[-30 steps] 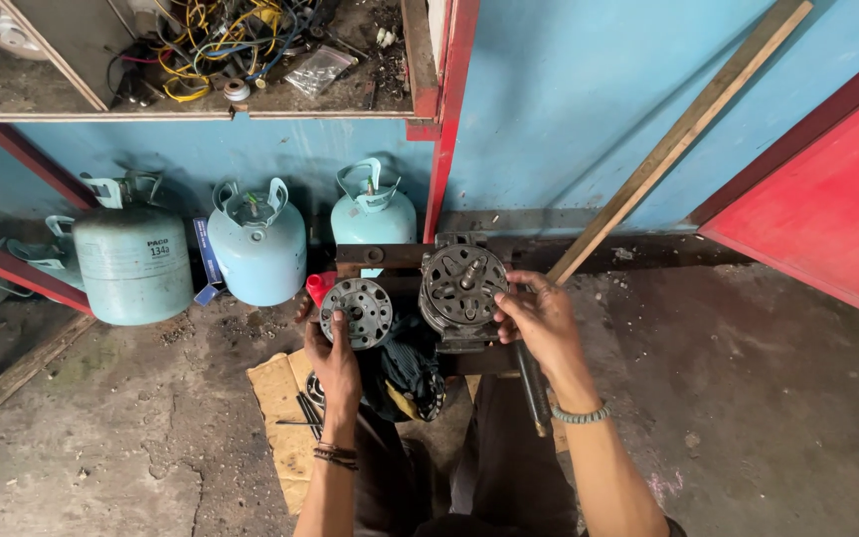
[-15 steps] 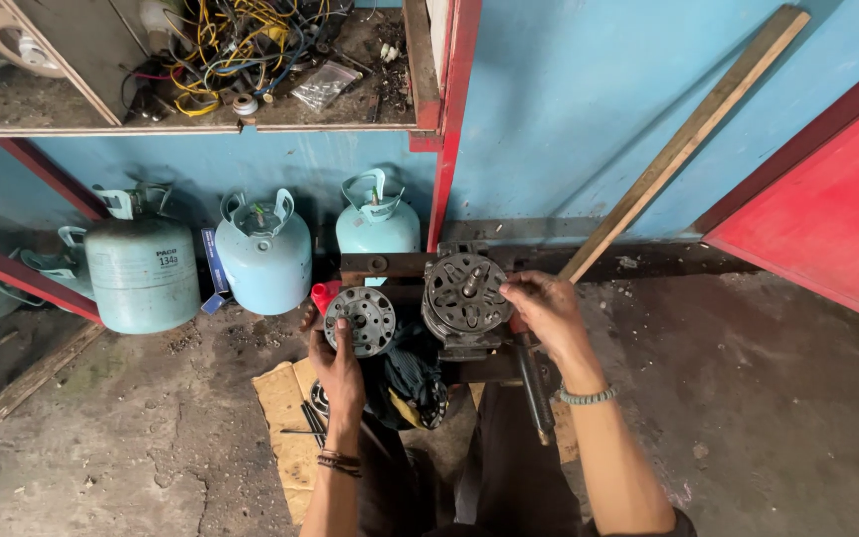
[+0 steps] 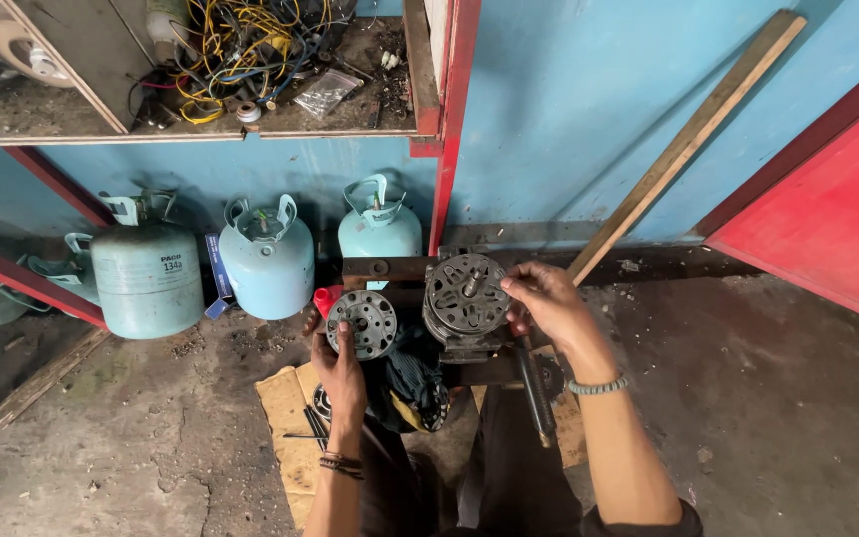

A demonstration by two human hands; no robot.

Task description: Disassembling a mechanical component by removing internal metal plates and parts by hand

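Note:
My left hand grips a small round perforated metal disc, held upright low in the middle. Just to its right, my right hand grips the edge of a larger round slotted motor part with a short shaft at its centre. That part rests on a dark metal vise, whose long screw handle points toward me. A dark cloth lies bunched under both parts.
Three pale blue gas cylinders stand against the blue wall. Above them is a shelf with tangled yellow wires. A wooden plank leans on the wall, a red panel at right. Cardboard with tools covers the dirty floor.
The view has tilted a little, so everything sits slightly lower in the picture. Both hands keep their grips, and the two round parts stay side by side.

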